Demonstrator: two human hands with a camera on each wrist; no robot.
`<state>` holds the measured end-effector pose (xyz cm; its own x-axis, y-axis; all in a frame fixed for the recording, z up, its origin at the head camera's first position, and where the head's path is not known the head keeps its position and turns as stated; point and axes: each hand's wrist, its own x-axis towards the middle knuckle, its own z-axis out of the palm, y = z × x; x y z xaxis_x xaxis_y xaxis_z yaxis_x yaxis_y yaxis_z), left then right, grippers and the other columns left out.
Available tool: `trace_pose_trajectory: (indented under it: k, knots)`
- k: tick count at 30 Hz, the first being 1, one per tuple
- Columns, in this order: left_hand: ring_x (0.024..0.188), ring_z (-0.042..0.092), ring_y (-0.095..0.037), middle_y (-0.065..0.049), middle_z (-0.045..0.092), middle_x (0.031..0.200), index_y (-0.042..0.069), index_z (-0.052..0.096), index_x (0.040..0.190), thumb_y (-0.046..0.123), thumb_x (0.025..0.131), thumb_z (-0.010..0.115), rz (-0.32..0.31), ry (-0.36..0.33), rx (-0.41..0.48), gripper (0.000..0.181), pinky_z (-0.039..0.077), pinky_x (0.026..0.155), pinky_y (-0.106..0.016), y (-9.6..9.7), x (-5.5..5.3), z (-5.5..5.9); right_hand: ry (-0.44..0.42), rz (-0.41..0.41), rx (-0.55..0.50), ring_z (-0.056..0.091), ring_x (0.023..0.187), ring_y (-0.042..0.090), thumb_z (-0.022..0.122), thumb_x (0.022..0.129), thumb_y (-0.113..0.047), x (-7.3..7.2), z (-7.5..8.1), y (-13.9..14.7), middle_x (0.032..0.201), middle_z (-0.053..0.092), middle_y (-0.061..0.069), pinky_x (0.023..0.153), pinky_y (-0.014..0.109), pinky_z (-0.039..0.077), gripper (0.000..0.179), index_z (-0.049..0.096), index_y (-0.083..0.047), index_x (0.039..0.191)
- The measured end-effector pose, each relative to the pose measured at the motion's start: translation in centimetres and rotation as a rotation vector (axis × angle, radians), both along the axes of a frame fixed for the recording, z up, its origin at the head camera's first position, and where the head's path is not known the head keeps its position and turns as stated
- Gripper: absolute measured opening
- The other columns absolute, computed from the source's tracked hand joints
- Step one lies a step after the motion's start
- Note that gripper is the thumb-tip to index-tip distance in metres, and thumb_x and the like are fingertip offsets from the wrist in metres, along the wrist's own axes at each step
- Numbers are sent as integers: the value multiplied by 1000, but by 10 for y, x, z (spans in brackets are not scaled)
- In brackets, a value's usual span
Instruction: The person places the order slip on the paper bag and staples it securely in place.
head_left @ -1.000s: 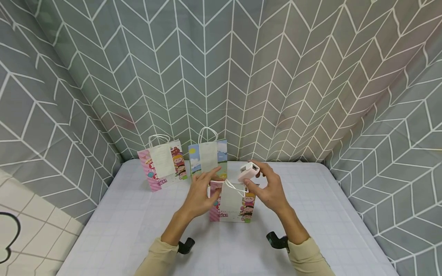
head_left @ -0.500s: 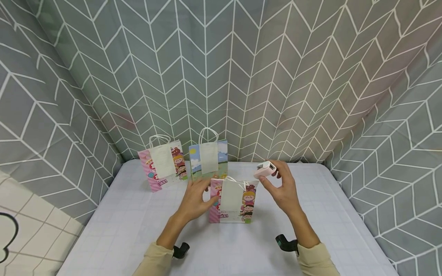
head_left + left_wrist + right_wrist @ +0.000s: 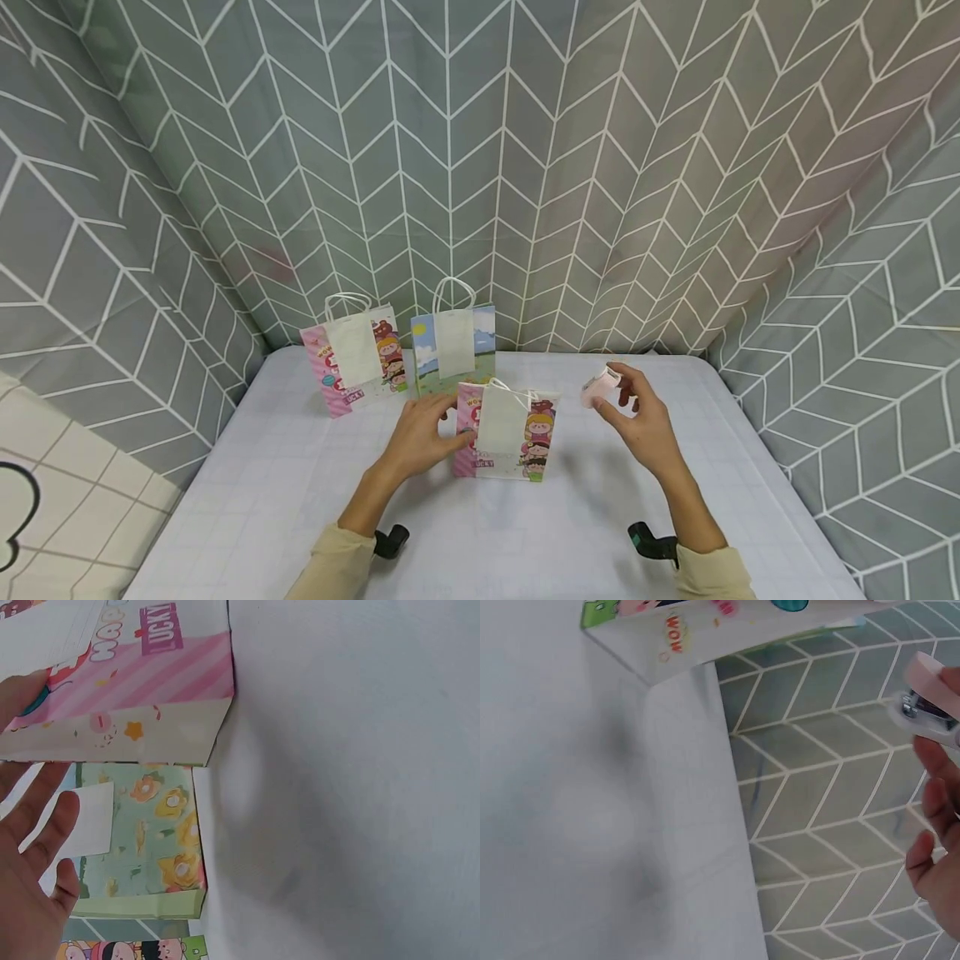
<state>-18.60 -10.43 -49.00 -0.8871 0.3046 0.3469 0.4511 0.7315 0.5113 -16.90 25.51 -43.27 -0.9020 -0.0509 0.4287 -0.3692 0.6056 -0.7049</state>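
My left hand (image 3: 420,437) grips the left side of a pink-and-white cartoon paper gift bag (image 3: 504,429). The thumb lies on its front and the other fingers reach behind; the left wrist view shows those fingers spread behind the bag (image 3: 180,667). White rope handles (image 3: 510,387) lie at the bag's top, and a white paper piece covers the middle of its front. Off to the right, in the air, my right hand (image 3: 648,425) pinches a small pink-and-white stapler (image 3: 600,387) between thumb and fingers. Its metal part shows on the stapler (image 3: 930,694) in the right wrist view.
Behind stand two more bags: a pink cartoon one (image 3: 352,354) at the left and a sky-and-meadow one (image 3: 453,346) near the middle. A white cloth covers the table (image 3: 720,450). Chevron-patterned curtains (image 3: 525,167) hang around its back and sides.
My right hand has moved right, away from the bag, carrying the stapler. The left hand has come down from the bag's top to its left side, and the bag has shifted slightly.
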Motion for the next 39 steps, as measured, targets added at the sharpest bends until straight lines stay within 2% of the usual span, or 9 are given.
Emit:
trace_pose_trajectory:
  k: [3,7,15,21,27,32,39]
  knots:
    - [97,62,-17,5,68,123,23,64,132,52,84,76,27,1,15,58,38,87,-39,1,-3,-2,-119,28,45,43,87,21,76,91,-31,2,-6,8,98,59,3,68,33,32,58,47,-17,140]
    - [97,62,-19,4,69,122,22,65,130,53,84,76,67,8,38,57,38,86,-39,4,-6,-5,-270,107,95,43,87,22,76,90,-36,2,-15,14,98,64,0,61,31,34,54,47,-19,133]
    - [94,62,-21,2,69,114,19,66,123,54,84,76,149,32,84,53,38,84,-41,19,-14,-14,-518,183,164,50,84,22,79,85,-32,6,-33,24,96,68,-1,66,33,40,52,54,-16,128]
    - [97,62,-20,-1,69,118,17,66,126,54,85,75,164,62,119,56,42,85,-45,32,-19,-17,-655,284,172,59,83,22,77,87,-29,9,-41,34,91,68,3,71,37,44,50,56,-8,127]
    - [96,63,-21,-3,70,116,15,67,126,51,84,77,175,109,148,56,46,87,-47,42,-24,-18,-678,308,193,56,86,22,74,90,-31,10,-45,41,98,65,4,74,36,44,47,59,-9,128]
    - [107,63,-25,-3,70,118,15,66,128,51,85,76,196,89,150,57,46,92,-49,47,-29,-17,-644,299,259,52,93,22,71,92,-34,9,-46,45,105,61,4,78,39,43,46,63,-9,129]
    - [109,62,-25,-2,69,117,16,66,128,51,84,77,202,67,167,57,45,94,-50,50,-32,-15,-677,313,290,53,105,23,67,95,-36,9,-45,46,114,59,7,86,43,44,51,62,-7,136]
